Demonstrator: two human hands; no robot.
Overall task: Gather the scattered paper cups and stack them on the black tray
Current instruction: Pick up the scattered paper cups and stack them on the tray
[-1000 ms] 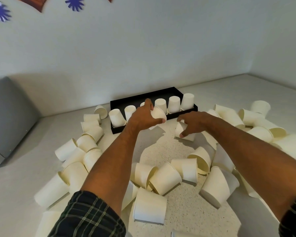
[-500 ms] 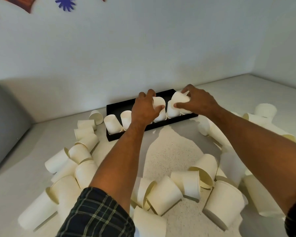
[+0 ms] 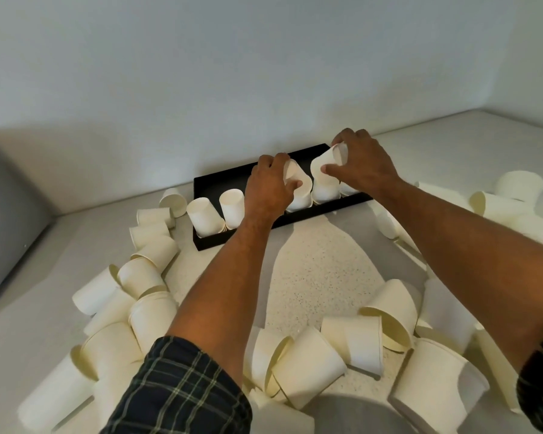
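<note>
On the speckled counter (image 3: 311, 277), each hand, left hand (image 3: 268, 189) and right hand (image 3: 362, 166), grips a light, crushable paper cup (image 3: 325, 162) by its sidewall over the black tray (image 3: 210, 184).

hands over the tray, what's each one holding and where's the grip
Left hand grips a paper cup round its side wall; right hand grips another cup likewise.

Soft, even indoor light falls from above, casting grey arm shadows across the speckled desk (image 3: 311, 277); wide-angle distortion bends the frame's edges, and the nearest cups (image 3: 308, 371) blur slightly.
</note>
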